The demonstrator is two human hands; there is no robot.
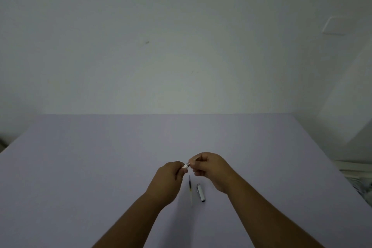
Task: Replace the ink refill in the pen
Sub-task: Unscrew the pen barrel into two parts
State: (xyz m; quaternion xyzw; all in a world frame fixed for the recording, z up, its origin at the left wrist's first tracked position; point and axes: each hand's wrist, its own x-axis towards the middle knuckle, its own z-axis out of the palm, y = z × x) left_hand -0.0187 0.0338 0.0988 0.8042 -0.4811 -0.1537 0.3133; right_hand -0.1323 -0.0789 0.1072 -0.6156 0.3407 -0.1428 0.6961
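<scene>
Both hands hold a small white pen (186,165) above the table, fingertips close together. My left hand (170,175) grips its left end and my right hand (209,167) grips its right end; only a short silver-white piece shows between them. Below the hands an ink refill (190,188) lies on the table, dark at the far end and clear near me. Right beside it lies a white pen cap (201,192) with a dark end.
The pale lilac table (100,157) runs back to a plain white wall (181,46). Its right edge slants down past some white clutter (358,179) at the far right.
</scene>
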